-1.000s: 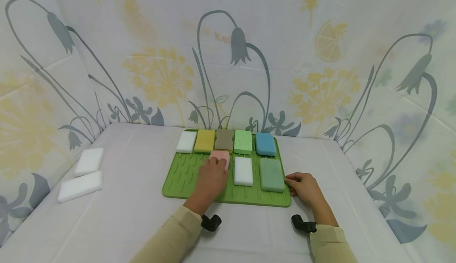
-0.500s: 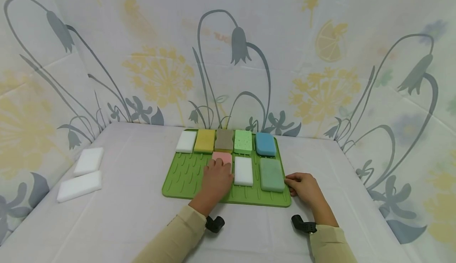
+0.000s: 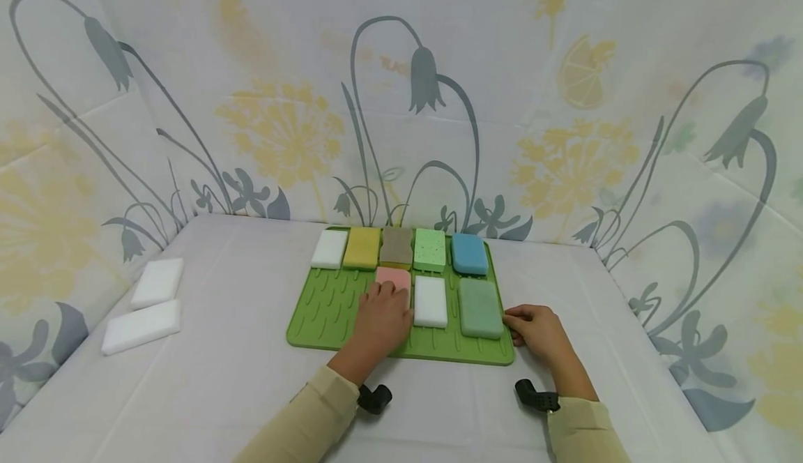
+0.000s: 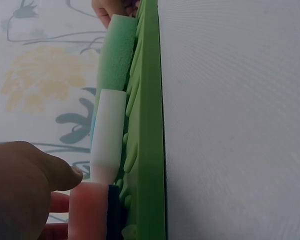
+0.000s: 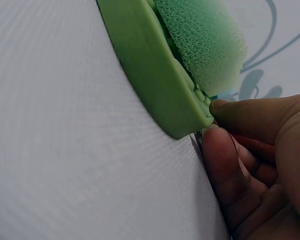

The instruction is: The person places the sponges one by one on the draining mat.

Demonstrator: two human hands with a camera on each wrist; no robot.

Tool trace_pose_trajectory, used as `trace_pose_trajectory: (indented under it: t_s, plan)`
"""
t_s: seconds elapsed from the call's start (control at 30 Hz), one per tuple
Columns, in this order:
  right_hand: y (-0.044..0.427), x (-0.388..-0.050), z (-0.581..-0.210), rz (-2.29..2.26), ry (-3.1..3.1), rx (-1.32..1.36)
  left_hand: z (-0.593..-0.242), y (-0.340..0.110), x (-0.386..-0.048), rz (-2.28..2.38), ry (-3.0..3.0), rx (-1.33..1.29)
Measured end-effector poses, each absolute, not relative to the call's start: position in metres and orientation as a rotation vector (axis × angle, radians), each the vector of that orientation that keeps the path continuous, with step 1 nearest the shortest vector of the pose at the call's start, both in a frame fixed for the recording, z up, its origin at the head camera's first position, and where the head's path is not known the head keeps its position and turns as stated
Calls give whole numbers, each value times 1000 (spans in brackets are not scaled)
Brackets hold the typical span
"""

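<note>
A pink sponge lies on the ribbed green drying mat, left of a white sponge. My left hand lies over its near part and holds it; the left wrist view shows the thumb at one side and fingers behind. That view also reveals a dark blue underside on the pink sponge. My right hand pinches the mat's right edge between thumb and forefinger, beside a thick pale green sponge of open, coarse foam.
Along the mat's back edge sit a white sponge, a yellow sponge, a brown sponge, a speckled green sponge and a blue sponge. Two white blocks lie on the table at left.
My left hand has shifted slightly right and toward me with the pink sponge, bringing it close to the white one; over the last half second it barely moved. The right hand stays at the mat's edge.
</note>
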State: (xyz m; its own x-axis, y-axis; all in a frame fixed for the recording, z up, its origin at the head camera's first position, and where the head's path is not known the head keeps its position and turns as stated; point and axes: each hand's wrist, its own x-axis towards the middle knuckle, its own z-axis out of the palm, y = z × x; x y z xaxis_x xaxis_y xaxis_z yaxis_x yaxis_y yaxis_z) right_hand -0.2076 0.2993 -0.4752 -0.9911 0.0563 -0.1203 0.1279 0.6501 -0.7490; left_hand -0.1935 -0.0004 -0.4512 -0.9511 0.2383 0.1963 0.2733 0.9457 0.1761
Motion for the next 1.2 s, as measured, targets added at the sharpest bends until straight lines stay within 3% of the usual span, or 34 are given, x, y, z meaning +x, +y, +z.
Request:
trace_pose_trajectory:
  t_s: [0.57, 1.2]
  plan:
    - [301, -206, -482, -1241, 2787, 143, -451, -21, -188, -477, -2774, -539]
    - [300, -208, -476, -1233, 2802, 144, -444, -73, -194, -458, -2799, -348]
